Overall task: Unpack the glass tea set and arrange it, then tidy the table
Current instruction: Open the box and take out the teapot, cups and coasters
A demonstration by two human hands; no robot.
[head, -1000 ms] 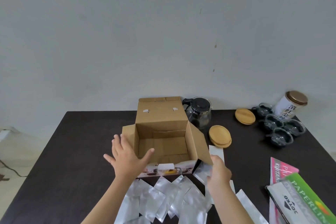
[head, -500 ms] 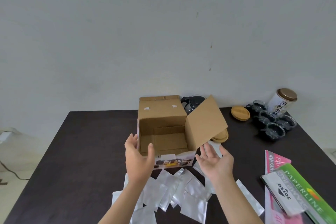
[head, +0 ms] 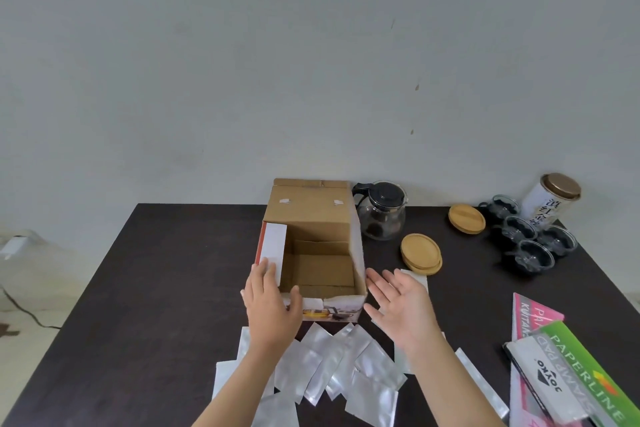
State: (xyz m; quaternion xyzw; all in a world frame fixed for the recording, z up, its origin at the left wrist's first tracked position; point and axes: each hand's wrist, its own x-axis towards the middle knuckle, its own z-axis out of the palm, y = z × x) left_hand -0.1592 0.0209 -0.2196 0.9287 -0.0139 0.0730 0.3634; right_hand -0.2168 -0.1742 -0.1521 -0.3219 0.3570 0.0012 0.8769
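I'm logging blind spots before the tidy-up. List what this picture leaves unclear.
Head view only:
- Cardboard box: the near inside floor is hidden by its front wall.
- Left hand covers the box's front-left corner.
- Glass cups: too small to see contents.
- Stationery packs: cut off by the frame's edges.

Bare forearms, no sleeves, no jewellery
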